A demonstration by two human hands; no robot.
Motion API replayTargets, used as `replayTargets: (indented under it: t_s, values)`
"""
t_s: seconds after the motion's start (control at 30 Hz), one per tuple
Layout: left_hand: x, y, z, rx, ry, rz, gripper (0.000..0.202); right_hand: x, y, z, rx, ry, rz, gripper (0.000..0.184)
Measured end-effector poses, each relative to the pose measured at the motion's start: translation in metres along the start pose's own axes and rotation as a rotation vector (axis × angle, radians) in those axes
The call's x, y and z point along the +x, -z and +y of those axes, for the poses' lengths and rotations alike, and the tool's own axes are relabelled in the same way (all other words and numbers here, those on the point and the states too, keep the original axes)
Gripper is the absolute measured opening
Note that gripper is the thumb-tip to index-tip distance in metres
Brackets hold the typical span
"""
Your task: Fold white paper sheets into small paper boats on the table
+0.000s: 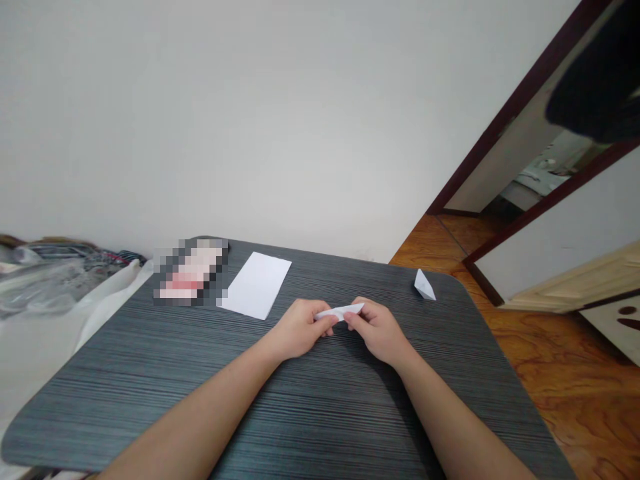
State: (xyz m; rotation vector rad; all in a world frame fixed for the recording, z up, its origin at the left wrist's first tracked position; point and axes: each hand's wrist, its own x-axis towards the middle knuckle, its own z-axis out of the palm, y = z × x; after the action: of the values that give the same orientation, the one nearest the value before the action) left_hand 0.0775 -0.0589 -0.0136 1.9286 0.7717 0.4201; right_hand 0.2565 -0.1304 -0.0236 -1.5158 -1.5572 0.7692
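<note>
Between my two hands is a small folded piece of white paper [341,311], narrow and pointed at its right end. My left hand [301,328] pinches its left side, with the thumb on the near face. At the other side my right hand [376,331] grips it between thumb and curled fingers. Both hands are just over the dark table [310,407]. The fingers behind the paper are partly hidden. To the right on the table stands a folded paper boat [425,285].
Left of my hands lies a white sheet of paper [257,285]. A blurred-out rectangular object [193,272] is beside it near the table's back left. A white wall [280,133] rises behind the table. Plastic-covered goods [45,280] are at the left, wooden floor [530,353] at the right.
</note>
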Motion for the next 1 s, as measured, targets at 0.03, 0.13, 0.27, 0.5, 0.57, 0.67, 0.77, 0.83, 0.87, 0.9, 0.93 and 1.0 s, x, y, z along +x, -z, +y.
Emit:
replayTargets:
  t_s: [0.03, 0.13, 0.27, 0.5, 0.57, 0.67, 0.77, 0.83, 0.87, 0.9, 0.93, 1.0]
  values:
    - [0.000, 0.000, 0.000, -0.006, 0.006, 0.003, 0.032, 0.000, -0.001, 0.001, 0.008, -0.003, 0.004, 0.023]
    - [0.000, -0.001, 0.000, -0.025, 0.021, 0.012, 0.032, 0.000, -0.002, 0.003, 0.061, -0.014, 0.001, 0.018]
    - [0.000, -0.001, -0.001, -0.057, 0.017, 0.007, 0.030, -0.001, -0.003, 0.004, 0.131, -0.013, -0.049, 0.012]
    - [0.002, -0.002, -0.005, -0.103, -0.003, 0.009, 0.030, 0.000, 0.000, 0.002, 0.102, -0.033, -0.012, 0.013]
    - [0.002, -0.002, -0.005, -0.124, 0.005, 0.015, 0.031, 0.000, 0.002, 0.003, 0.123, -0.048, 0.006, 0.013]
    - [0.002, 0.000, -0.006, -0.125, 0.024, 0.017, 0.035, 0.000, 0.004, 0.004, 0.152, -0.063, 0.003, 0.015]
    - [0.001, 0.001, -0.005, -0.126, 0.038, 0.021, 0.035, -0.001, 0.002, 0.007, 0.193, -0.090, -0.003, 0.016]
    - [0.001, 0.001, -0.005, -0.139, 0.046, 0.024, 0.035, -0.001, 0.001, 0.009, 0.210, -0.112, 0.015, 0.017]
    - [0.001, 0.001, -0.005, -0.144, 0.048, 0.024, 0.035, -0.001, 0.001, 0.010, 0.209, -0.118, 0.031, 0.018]
    - [0.001, 0.000, -0.005, -0.148, 0.049, 0.026, 0.035, -0.001, 0.001, 0.011, 0.201, -0.116, 0.046, 0.019]
    - [0.001, 0.000, -0.005, -0.150, 0.049, 0.028, 0.034, -0.001, 0.001, 0.011, 0.189, -0.107, 0.059, 0.020]
    - [0.002, 0.000, -0.005, -0.152, 0.049, 0.031, 0.034, -0.001, 0.002, 0.010, 0.164, -0.071, 0.071, 0.022]
